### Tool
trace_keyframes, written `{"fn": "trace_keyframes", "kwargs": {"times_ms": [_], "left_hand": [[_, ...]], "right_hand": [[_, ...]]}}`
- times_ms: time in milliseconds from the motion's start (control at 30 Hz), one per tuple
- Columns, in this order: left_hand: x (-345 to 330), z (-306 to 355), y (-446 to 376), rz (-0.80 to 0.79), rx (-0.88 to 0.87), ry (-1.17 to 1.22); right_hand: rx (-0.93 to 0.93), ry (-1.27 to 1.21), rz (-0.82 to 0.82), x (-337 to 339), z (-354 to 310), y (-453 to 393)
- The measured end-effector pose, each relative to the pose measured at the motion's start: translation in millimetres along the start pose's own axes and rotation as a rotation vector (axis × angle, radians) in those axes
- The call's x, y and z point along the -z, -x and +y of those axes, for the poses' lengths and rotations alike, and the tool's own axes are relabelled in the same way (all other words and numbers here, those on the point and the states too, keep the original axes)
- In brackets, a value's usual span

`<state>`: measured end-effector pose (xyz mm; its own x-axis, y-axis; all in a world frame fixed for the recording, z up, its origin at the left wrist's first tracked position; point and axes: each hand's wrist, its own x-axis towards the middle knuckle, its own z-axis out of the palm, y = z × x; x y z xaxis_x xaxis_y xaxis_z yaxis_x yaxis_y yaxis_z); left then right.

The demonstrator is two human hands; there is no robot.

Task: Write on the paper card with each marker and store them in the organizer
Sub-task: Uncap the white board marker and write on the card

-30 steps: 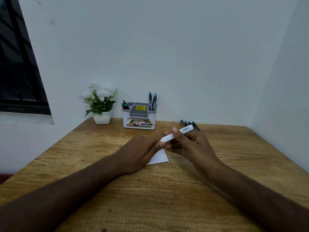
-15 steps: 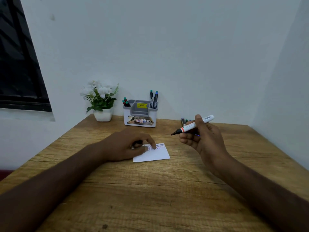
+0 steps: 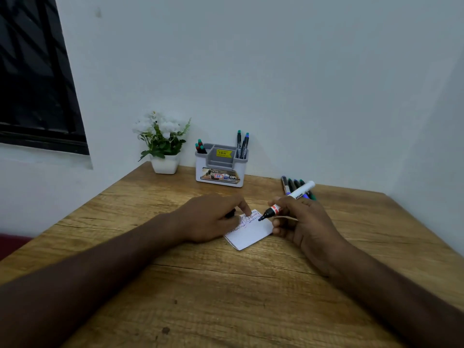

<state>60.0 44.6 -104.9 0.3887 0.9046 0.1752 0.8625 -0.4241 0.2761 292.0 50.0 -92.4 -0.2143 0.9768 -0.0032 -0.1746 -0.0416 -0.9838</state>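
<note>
While the left hand (image 3: 213,217) is pinning the paper card (image 3: 251,232) and curling around a dark cap, the right hand (image 3: 301,222), gripping the marker (image 3: 288,198), should be writing lightly toward three o'clock.

A white pot of white flowers (image 3: 164,144) stands at the far left corner of the wooden table (image 3: 226,297), against the white wall (image 3: 276,71), near a dark window (image 3: 35,71).

Table (image 3: 226,285) grained matt wood; card (image 3: 251,234) white paper; organizer (image 3: 221,169) smooth plastic.
</note>
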Motion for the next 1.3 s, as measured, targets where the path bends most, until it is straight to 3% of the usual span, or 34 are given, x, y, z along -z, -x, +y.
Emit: {"fn": "trace_keyframes", "kwargs": {"times_ms": [100, 267, 467, 733, 800, 933, 1133, 1300], "left_hand": [[15, -15, 7, -0.060, -0.068, -0.042], [10, -18, 7, 0.085, -0.048, -0.099], [-11, -6, -2, 0.194, 0.020, -0.084], [8, -22, 1, -0.063, -0.129, -0.013], [8, -24, 1, -0.067, -0.152, -0.015], [6, -26, -3, -0.058, -0.156, -0.008], [13, -26, 2, 0.010, -0.224, -0.202], [11, -30, 1, 0.061, -0.260, -0.219]], "right_hand": [[-0.066, 0.004, -0.008, 3, -1, -3], [0.005, 0.006, 0.014, 7, -5, -1], [0.078, 0.054, -0.074, 3, -4, 4], [0.048, 0.074, -0.208, 0, 4, 9], [0.077, 0.200, -0.230, -2, 6, 12], [0.232, 0.578, -0.126, -5, 10, 14], [0.223, 0.678, -0.068, -6, 15, 9], [0.247, 0.760, -0.093, -8, 17, 9]]}}
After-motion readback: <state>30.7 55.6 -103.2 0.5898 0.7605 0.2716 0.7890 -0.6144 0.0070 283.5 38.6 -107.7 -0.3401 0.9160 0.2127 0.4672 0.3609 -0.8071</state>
